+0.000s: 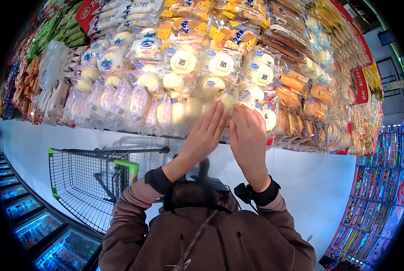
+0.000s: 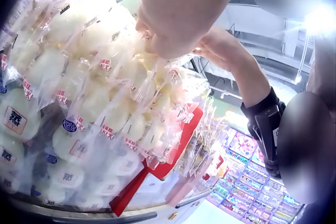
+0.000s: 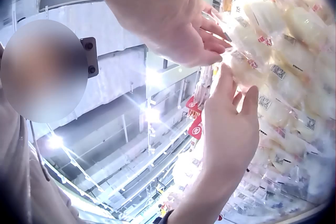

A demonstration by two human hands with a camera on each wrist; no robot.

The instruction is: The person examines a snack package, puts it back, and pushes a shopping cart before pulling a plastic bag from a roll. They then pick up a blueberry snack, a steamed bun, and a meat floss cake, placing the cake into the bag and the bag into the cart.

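Observation:
Both hands meet at the near edge of a heaped snack display. Between their fingertips is a pale wrapped steamed cake (image 3: 244, 70) in a clear packet, partly covered by the fingers. My left hand (image 1: 207, 132) has its long fingers together along one side of the packet, with the thumb (image 3: 250, 99) against it in the right wrist view. From the other side, my right hand (image 1: 248, 137) pinches the packet's edge with bent fingers and thumb. Similar round steamed cakes (image 1: 221, 64), marked with a square label, lie packed in rows just beyond the fingertips.
Purple-wrapped packets (image 1: 107, 100) lie to the left, brown-wrapped pastries (image 1: 288, 95) to the right. A shopping cart (image 1: 86, 180) with green corners stands at lower left, by glass-topped freezers (image 1: 48, 230). Stocked shelves (image 1: 373, 198) line the right. A red sign strip (image 2: 181, 148) hangs on the display edge.

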